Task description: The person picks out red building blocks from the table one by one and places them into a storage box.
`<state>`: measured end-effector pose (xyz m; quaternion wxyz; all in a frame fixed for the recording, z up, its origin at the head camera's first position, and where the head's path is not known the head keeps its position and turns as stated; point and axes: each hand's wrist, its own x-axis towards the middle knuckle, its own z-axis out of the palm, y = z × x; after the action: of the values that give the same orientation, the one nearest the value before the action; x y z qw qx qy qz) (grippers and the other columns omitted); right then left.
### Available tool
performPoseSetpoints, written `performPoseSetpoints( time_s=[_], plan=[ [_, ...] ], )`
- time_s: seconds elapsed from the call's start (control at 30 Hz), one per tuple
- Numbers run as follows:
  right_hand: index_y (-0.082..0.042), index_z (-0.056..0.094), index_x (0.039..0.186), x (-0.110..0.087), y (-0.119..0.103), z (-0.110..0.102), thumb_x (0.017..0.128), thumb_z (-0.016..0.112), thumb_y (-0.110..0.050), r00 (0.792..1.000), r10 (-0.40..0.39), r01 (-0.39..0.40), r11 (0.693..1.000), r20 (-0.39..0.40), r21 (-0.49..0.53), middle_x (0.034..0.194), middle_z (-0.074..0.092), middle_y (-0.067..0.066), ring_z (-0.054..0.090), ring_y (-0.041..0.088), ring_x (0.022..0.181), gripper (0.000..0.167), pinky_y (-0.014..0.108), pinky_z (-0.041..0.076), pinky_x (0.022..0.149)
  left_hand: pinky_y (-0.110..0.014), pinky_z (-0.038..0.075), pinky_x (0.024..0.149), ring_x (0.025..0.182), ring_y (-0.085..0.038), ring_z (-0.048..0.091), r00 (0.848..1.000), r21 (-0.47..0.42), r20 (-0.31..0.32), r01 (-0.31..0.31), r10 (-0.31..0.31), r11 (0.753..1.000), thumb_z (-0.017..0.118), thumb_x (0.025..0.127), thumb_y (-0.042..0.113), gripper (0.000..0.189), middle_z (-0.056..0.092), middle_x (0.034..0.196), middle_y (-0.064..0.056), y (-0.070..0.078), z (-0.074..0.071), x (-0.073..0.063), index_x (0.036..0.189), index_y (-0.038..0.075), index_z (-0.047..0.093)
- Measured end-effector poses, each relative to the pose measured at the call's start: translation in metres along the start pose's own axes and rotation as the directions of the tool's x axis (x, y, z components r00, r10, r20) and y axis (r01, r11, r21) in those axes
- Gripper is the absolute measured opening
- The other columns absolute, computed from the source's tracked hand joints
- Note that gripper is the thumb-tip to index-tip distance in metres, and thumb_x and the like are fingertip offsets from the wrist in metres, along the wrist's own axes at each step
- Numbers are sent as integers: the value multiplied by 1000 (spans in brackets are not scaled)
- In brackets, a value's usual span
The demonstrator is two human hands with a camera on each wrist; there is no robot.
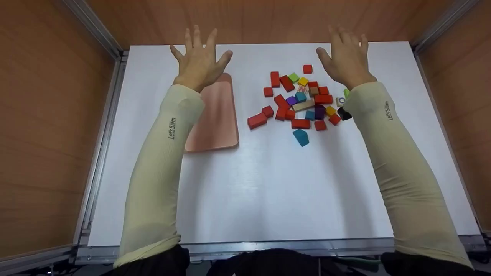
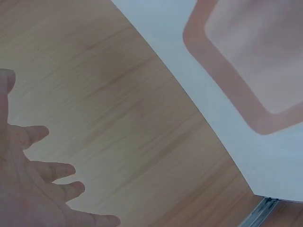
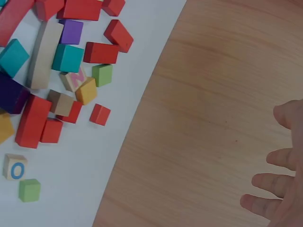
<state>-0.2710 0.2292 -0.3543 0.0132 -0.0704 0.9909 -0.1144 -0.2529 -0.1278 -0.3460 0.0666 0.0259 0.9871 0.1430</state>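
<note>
My left hand (image 1: 199, 63) is raised over the far left of the table, fingers spread, holding nothing. Beneath its wrist and sleeve lies a pink tray (image 1: 216, 119), its left part hidden by the arm. My right hand (image 1: 345, 59) hovers over the far right with straight fingers and nothing in it. To its left spreads a loose group of wooden blocks: many red ones such as a long red block (image 1: 257, 120), a teal block (image 1: 301, 137), a tan bar (image 1: 303, 105) and a purple block (image 3: 71, 31). A letter block marked O (image 3: 15, 167) sits beside a green cube (image 3: 29, 190).
The white table (image 1: 245, 184) is framed by metal rails, with wooden panels (image 1: 46, 134) at the left, right and back. A black piece (image 1: 344, 114) is partly covered by the right sleeve. A lone red cube (image 1: 307, 69) lies near the back edge.
</note>
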Motion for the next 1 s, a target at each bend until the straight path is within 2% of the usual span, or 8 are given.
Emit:
performPoseSetpoints(
  time_s=[0.23,0.43,0.57,0.8,1.0],
  plan=[
    [-19,7,162,-3,15,0,104,36,-48,999,46,-46,999,18,0,166,8,11,5,34,151,70,52,-15,113,-71,-10,105,148,-34,-21,999,-37,-12,43,-44,998,26,98,68,80,-14,165,-16,-26,-1,-5,162,27,-2],
    [-19,9,162,-5,24,2,104,36,-48,998,53,-54,999,24,8,166,10,11,4,33,151,70,54,-13,113,-72,-9,105,147,-36,-21,995,-81,-16,92,-94,992,25,98,67,81,-14,164,-18,-50,-5,-13,162,24,-1],
    [-19,8,162,-8,28,5,104,37,-47,998,62,-62,998,30,10,166,9,11,3,34,151,70,56,-12,113,-73,-8,105,147,-38,-20,993,-113,-15,116,-118,987,25,98,67,81,-16,163,-18,-61,-3,-15,162,24,-3],
    [-19,8,162,-16,33,10,104,37,-46,997,64,-66,997,46,33,166,10,11,7,34,151,70,55,-12,113,-72,-6,106,148,-37,-18,987,-176,30,163,-160,971,26,98,66,82,-16,163,-19,-78,14,-19,162,20,1],
    [-12,15,161,-23,39,15,105,37,-46,995,79,-81,996,65,31,164,15,15,10,36,150,69,57,-8,114,-75,-1,106,149,-39,-13,979,-186,102,191,-174,964,26,99,66,84,-11,163,-24,-94,40,-26,161,14,5]
  ],
)
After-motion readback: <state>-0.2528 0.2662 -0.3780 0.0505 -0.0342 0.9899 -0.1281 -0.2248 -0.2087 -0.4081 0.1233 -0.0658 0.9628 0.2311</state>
